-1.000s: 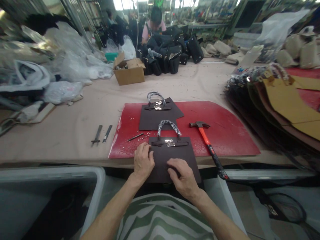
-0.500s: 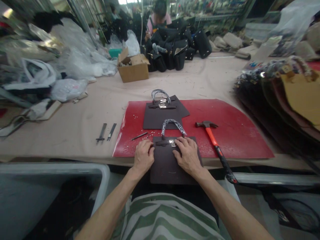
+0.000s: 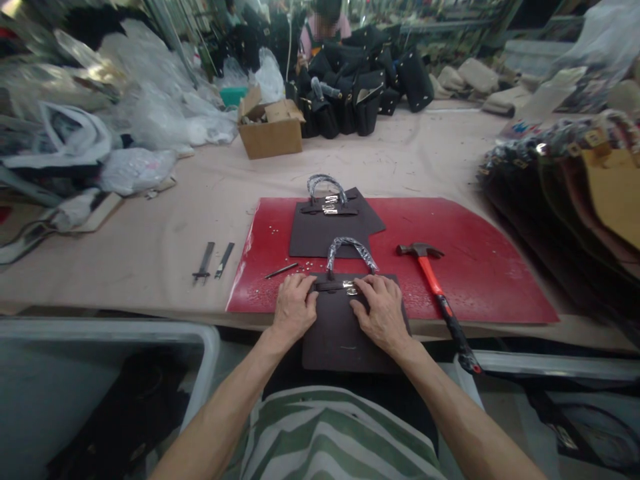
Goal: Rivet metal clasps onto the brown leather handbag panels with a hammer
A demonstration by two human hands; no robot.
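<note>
A dark brown handbag panel point(image 3: 345, 340) lies at the table's front edge, its lower part jutting out over it. An arched handle point(image 3: 350, 245) in clear plastic wrap rises from its top. My left hand point(image 3: 295, 305) has fingers and thumb closed at the panel's upper left edge, by the end of a thin strap. Over the right half rests my right hand point(image 3: 383, 310), thumb and fingers apart, fingertips beside the shiny metal clasp point(image 3: 350, 287). Behind it, a similar panel point(image 3: 325, 233) with wrapped handles lies flat.
A red mat point(image 3: 480, 267) covers the work spot. A claw hammer point(image 3: 435, 287) lies right, its grip past the table edge. Left are a thin punch point(image 3: 281, 271), two pronged tools point(image 3: 204, 263) and small studs. A cardboard box point(image 3: 273, 137), black bags and a person are behind; stacked panels stand right.
The view has shifted slightly, so the table things appear a little further right. Both hands stay on the same panel, with barely any change in their fingers.
</note>
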